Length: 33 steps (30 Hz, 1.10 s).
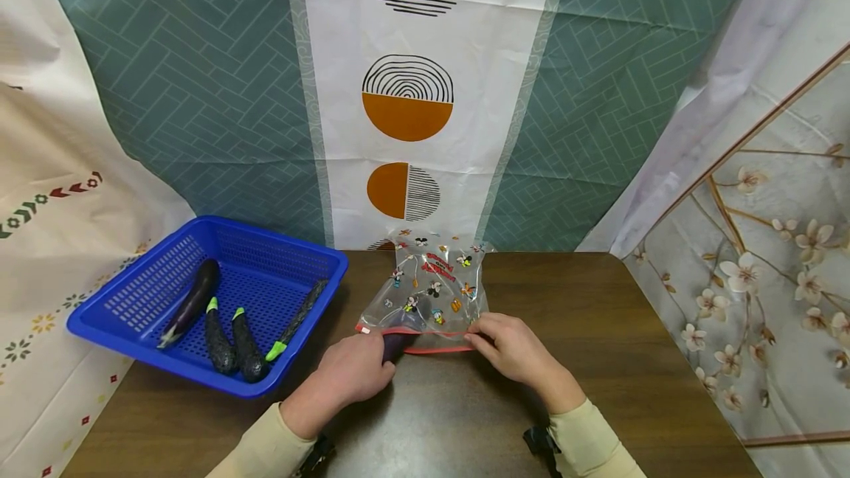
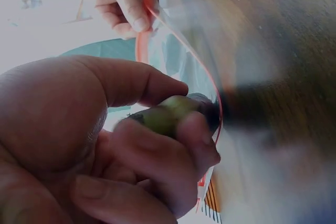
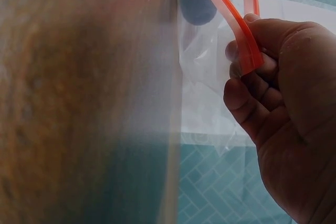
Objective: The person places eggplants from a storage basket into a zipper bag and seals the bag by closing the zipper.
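An eggplant (image 1: 396, 345) lies partly inside a clear zip bag (image 1: 434, 290) printed with cartoon figures. My left hand (image 1: 353, 369) grips its green stem end (image 2: 173, 113) at the bag's mouth; in the left wrist view, thumb and fingers curl round that end. The dark rounded tip of the eggplant (image 3: 197, 3) shows through the plastic in the right wrist view. My right hand (image 1: 514, 349) pinches the right end of the red zip strip (image 3: 244, 51), and the mouth stands parted there. The bag lies flat on the table, its opening toward me.
To the left stands a blue plastic basket (image 1: 279, 251). In it lie a long eggplant (image 1: 195, 301) and several dark, bumpy vegetables (image 1: 249, 349) with bright green ends. The brown wooden table (image 1: 564, 301) meets a patterned curtain (image 1: 412, 153) at its back edge.
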Motion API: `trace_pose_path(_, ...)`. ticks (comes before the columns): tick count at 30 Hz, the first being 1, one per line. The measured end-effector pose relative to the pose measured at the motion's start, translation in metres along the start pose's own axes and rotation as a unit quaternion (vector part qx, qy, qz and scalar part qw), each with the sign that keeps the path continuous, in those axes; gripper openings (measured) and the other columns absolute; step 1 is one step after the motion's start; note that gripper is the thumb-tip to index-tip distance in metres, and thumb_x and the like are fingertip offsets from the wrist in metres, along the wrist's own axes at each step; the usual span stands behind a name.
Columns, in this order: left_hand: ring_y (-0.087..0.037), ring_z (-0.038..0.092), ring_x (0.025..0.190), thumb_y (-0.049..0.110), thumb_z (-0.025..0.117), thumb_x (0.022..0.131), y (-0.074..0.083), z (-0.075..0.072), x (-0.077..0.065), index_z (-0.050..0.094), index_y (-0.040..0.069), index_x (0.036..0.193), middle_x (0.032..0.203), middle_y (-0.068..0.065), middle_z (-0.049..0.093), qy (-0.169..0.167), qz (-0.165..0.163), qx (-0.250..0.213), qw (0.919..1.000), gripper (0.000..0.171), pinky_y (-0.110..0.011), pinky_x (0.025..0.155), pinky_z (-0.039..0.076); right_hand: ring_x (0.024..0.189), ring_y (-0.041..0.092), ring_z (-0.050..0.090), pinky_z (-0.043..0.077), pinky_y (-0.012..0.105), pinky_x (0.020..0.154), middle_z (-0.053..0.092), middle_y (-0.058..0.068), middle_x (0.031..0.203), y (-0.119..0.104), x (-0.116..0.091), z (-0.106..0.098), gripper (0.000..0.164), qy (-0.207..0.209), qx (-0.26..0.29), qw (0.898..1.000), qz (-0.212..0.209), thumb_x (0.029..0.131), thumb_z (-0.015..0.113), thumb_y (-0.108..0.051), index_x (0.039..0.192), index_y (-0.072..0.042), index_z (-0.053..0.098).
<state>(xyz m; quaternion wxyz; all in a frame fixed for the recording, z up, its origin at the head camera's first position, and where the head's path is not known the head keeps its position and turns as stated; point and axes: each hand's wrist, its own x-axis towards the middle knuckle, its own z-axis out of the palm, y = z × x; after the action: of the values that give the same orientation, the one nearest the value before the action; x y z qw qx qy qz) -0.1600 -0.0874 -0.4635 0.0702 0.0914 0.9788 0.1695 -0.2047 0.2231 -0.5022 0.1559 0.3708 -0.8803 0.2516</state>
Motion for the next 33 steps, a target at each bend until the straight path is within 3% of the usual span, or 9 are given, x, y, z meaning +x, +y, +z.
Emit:
trace_pose_path(9,-0.029,0.066,0.069,0.038,0.076,0.100,0.0004,0.0042,0.0047,0.075,0.008,0.088,0.081,-0.007,0.070,0.000,-0.012,0.029,0.9995,0.032,-0.052,0.057,0.054,0.077,0.006,0.061,0.058,0.032,0.070,0.069,-0.011,0.088,0.0012,-0.0007,0.0009,0.012,0.002,-0.006,1.000,-0.003,0.097,0.088,-0.012,0.097,-0.018,0.077)
trace_pose_path(20,-0.038,0.073,0.079,0.051,0.074,0.102,0.0014,0.0076,0.0075,0.076,0.011,0.082,0.090,-0.013,0.077,0.011,-0.026,0.037,0.9989,0.045,-0.057,0.063,0.057,0.077,0.006,0.061,0.059,0.033,0.071,0.069,-0.011,0.088,0.0020,-0.0011,0.0011,0.012,0.001,-0.007,1.000,-0.004,0.097,0.088,-0.012,0.096,-0.018,0.077)
trace_pose_path(27,-0.038,0.073,0.077,0.050,0.075,0.101,0.0019,0.0094,0.0082,0.075,0.011,0.080,0.089,-0.013,0.077,0.023,-0.023,0.033,0.9989,0.044,-0.058,0.061,0.057,0.077,0.006,0.062,0.059,0.033,0.071,0.069,-0.011,0.088,0.0032,-0.0014,0.0019,0.012,0.002,-0.011,1.000,-0.008,0.097,0.087,-0.012,0.096,-0.018,0.077)
trace_pose_path(33,-0.036,0.070,0.071,0.038,0.073,0.096,0.0008,0.0087,0.0085,0.067,0.016,0.067,0.082,-0.010,0.075,0.026,-0.016,0.023,0.9993,0.037,-0.057,0.056,0.055,0.077,0.006,0.061,0.059,0.033,0.071,0.069,-0.011,0.087,0.0041,-0.0017,0.0024,0.012,0.005,-0.012,1.000,-0.010,0.097,0.088,-0.012,0.096,-0.018,0.077)
